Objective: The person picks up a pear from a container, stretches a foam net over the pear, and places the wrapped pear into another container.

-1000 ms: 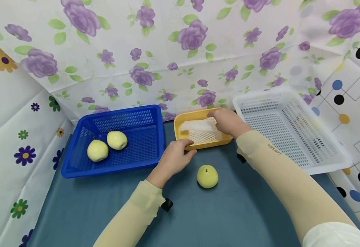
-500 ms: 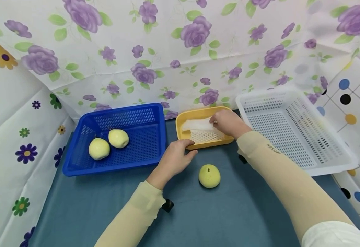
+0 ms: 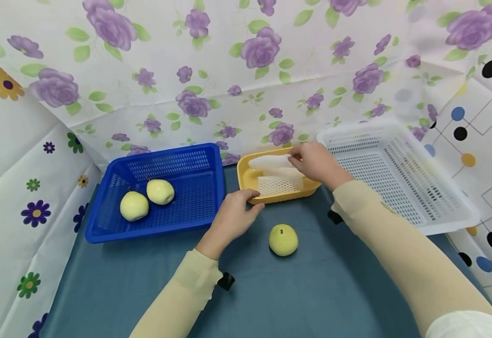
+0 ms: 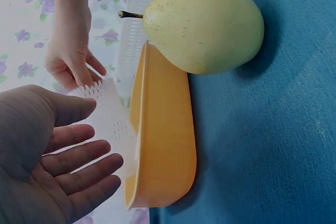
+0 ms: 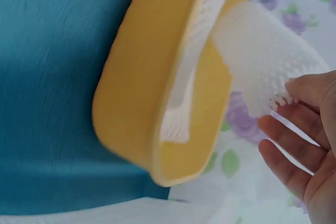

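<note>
My right hand (image 3: 316,163) pinches the edge of a white foam fruit net (image 5: 265,51) between thumb and forefinger, above the yellow container (image 3: 290,196). More foam netting (image 3: 277,185) lies inside that container. At its front left corner is my left hand (image 3: 234,218); in the left wrist view its fingers (image 4: 86,163) are loosely spread and hold nothing. Whether they touch the rim cannot be told. A yellow-green pear (image 3: 283,240) sits on the table in front of the container, its stem upward in the head view.
To the left, a blue basket (image 3: 153,233) holds two pale pears (image 3: 160,192). A white perforated basket (image 3: 448,231) stands at the right. Behind everything hangs a flowered sheet (image 3: 153,89), and blue-green cloth (image 3: 296,300) covers the table.
My right hand has lifted one foam net up from the others in the yellow container. The left hand has stayed near the container's front corner. The pears have not moved.
</note>
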The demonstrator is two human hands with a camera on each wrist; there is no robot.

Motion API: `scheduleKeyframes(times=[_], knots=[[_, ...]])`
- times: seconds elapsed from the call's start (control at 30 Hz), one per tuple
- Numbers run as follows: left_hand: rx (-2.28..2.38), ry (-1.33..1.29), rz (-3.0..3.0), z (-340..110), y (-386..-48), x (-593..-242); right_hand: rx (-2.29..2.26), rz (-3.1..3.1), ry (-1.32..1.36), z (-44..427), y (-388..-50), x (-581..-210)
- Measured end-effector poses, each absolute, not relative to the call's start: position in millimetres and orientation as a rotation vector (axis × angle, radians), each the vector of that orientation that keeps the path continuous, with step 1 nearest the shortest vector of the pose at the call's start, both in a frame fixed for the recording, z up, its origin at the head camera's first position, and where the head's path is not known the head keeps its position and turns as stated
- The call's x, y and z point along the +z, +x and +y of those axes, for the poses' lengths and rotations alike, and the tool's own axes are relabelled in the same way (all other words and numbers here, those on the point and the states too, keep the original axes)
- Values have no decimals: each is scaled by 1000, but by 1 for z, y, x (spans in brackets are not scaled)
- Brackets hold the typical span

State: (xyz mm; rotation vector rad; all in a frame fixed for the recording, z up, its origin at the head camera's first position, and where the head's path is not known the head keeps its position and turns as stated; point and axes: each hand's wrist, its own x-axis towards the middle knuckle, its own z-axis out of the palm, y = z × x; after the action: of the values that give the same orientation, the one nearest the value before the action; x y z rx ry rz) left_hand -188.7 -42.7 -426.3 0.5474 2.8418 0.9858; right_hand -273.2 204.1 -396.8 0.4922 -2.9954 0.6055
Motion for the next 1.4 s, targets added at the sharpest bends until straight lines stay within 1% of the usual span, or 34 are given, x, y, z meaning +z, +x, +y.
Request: scheduleKeyframes(times=[0.27,0.47,0.6,0.93,1.13,1.27,1.4], knots=[[1253,553,2872,-40,-188,-425,1022,-2832,328,194,-233,-389],[1493,548,2800,-34,-188,-419,1213,-2741,358,183,-202,-387],[1608,568,2727,-30,-185,-418,1259,-2738,406,177,-189,-387],[1726,605,2587,-22,-181,-421,1369,-2740,489,170,-179,-400],[1754,608,2634,-22,-181,-421,1462,-2678,528,167,-177,-406],[1765,555,2695,-23,-182,-422,1697,-2610,443,166,-177,-409],[1802,471,2690,-25,-183,-423,2099,-2465,251,166,-177,-411]])
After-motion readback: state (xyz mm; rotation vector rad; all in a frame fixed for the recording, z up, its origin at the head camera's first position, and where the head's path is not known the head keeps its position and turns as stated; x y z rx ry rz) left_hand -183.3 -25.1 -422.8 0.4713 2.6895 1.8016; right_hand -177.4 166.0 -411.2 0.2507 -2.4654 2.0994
